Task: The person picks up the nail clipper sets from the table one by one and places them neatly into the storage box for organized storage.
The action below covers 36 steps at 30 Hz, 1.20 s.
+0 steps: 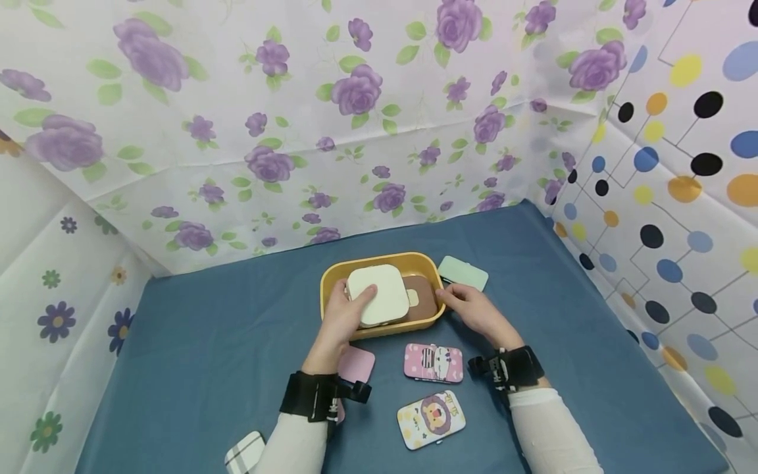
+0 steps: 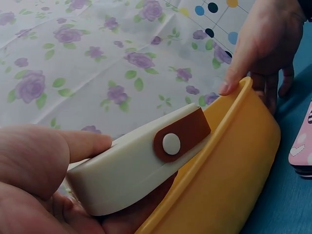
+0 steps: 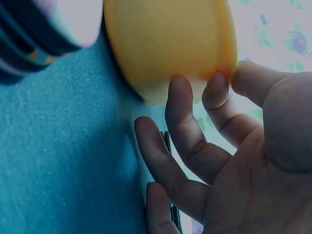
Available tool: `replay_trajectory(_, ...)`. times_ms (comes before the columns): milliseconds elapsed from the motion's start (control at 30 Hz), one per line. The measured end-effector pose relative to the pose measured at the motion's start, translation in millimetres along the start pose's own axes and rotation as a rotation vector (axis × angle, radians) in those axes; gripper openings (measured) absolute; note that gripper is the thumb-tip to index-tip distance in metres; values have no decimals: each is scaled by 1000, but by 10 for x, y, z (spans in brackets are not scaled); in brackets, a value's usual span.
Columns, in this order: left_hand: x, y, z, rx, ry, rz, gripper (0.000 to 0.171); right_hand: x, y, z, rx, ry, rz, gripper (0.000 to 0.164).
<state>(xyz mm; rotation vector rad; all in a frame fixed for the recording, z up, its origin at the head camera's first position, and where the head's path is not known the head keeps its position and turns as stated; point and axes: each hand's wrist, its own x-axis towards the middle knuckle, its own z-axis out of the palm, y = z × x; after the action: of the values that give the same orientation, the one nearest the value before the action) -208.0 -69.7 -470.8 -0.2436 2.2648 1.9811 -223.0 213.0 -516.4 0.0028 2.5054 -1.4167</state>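
Observation:
My left hand [image 1: 342, 317] grips a cream square case [image 1: 381, 295], thumb on top and fingers beneath. The case overlaps the left part of a yellow oblong basket [image 1: 408, 326] and sits tilted at its rim in the left wrist view. A brown strap [image 2: 195, 130] with a white snap button crosses its side. In the basket's right part lies a brown case [image 1: 424, 299] with a cream tab, partly hidden by the cream one. My right hand [image 1: 474, 311] pinches the basket's right rim between thumb and fingertips; its other fingers are spread outside the wall.
A mint-green case [image 1: 463, 272] lies just behind my right hand. In front of the basket are a pink cat-print tin [image 1: 433, 363], a lion-print tin [image 1: 431, 419] and a plain pink case [image 1: 356, 364]. A plaid case [image 1: 245, 453] sits by my left sleeve. Patterned cloth walls surround the blue table [image 1: 207, 342].

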Motion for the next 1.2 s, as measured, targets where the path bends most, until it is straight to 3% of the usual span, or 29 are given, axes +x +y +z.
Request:
replay_trajectory(267, 39, -39, 154, -7, -38, -16, 63, -15, 5, 5, -3, 4, 4, 51)
replay_trajectory(533, 70, 0, 286, -11, -29, -22, 58, -22, -11, -5, 0, 2, -14, 48)
replay_trajectory(1200, 127, 12, 461, -22, -110, -49, 61, -14, -17, -1, 3, 5, 17, 51)
